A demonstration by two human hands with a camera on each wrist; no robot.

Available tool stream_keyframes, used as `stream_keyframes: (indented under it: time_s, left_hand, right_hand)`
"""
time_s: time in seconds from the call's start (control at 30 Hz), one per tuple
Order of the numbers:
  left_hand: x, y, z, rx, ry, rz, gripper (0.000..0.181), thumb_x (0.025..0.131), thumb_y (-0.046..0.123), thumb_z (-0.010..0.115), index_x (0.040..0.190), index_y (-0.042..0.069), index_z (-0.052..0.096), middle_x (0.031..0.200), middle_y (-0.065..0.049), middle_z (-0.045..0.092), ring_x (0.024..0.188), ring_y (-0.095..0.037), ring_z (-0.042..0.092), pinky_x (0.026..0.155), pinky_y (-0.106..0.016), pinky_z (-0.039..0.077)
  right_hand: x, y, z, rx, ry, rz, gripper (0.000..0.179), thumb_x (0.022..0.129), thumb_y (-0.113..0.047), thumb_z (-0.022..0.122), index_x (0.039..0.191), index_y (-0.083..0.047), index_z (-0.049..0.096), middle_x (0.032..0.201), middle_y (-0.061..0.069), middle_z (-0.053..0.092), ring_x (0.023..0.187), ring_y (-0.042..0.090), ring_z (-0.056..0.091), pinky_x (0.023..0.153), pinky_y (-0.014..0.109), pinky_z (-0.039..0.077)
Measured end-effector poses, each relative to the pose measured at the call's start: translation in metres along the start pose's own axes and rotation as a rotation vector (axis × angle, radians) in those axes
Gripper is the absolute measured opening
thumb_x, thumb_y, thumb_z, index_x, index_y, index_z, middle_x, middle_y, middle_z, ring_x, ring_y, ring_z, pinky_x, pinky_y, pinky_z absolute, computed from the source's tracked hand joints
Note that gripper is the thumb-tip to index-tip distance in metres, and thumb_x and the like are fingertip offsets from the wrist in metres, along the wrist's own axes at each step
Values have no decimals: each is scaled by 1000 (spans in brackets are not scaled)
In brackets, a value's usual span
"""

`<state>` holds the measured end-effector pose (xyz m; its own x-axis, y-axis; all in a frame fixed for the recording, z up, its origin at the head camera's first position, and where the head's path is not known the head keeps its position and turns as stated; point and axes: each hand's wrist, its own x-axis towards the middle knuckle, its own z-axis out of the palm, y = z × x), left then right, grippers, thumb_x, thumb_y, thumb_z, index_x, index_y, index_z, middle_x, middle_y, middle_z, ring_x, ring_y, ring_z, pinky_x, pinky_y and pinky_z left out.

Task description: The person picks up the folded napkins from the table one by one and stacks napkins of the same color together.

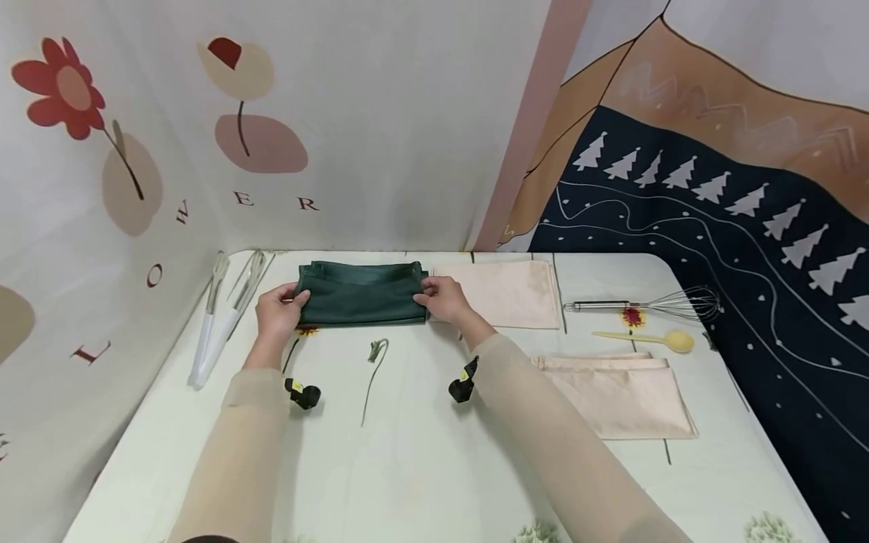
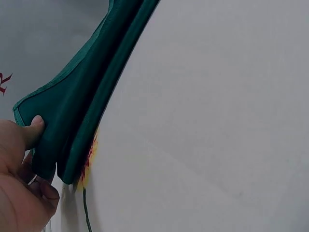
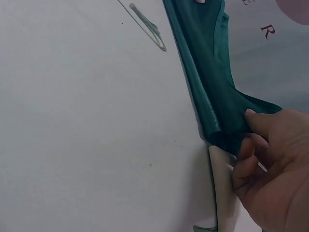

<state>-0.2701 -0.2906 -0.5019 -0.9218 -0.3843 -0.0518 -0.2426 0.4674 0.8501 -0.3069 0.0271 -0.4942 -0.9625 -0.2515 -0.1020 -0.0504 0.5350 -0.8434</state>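
Note:
A dark green folded cloth lies toward the back of the table, held at both ends. My left hand pinches its left end between thumb and fingers; in the left wrist view the thumb presses on the green cloth near its edge. At the other end my right hand pinches the right side. The right wrist view shows that hand with its thumb on top of the cloth and fingers beneath. Several folded layers show along the near edge.
Beside the right hand lies a folded pale pink cloth; another pink cloth lies nearer. A whisk and a yellow spoon sit on the right. White-handled tongs lie at the left edge. A fabric wall rises behind the table.

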Motion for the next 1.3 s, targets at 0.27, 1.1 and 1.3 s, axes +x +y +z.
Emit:
stream_keyframes:
  time_s: [0.27,1.1,1.3]
  left_hand:
    - [3,1,-2,28,13,-36,41,103,27,61,136,2,63,130,-19,60,117,-32,58,93,-41,51]
    - [-22,-3,-13,148,-27,-50,50,105,38,54,139,1,56,139,-24,53,121,-40,57,92,-49,50]
    - [-36,-2,-6,199,50,-1,47,104,32,55,136,-3,58,144,-29,46,132,-46,45,108,-58,36]
  right_hand:
    - [0,-4,0,32,-29,30,24,99,-17,68,118,-1,68,99,8,66,81,16,62,74,26,53]
    - [-29,0,-20,40,92,22,30,101,-23,65,122,-2,68,108,10,69,101,22,64,86,34,55]
    - [-45,7,-30,58,100,12,33,101,-24,64,125,-2,67,111,10,69,103,22,64,88,34,55]
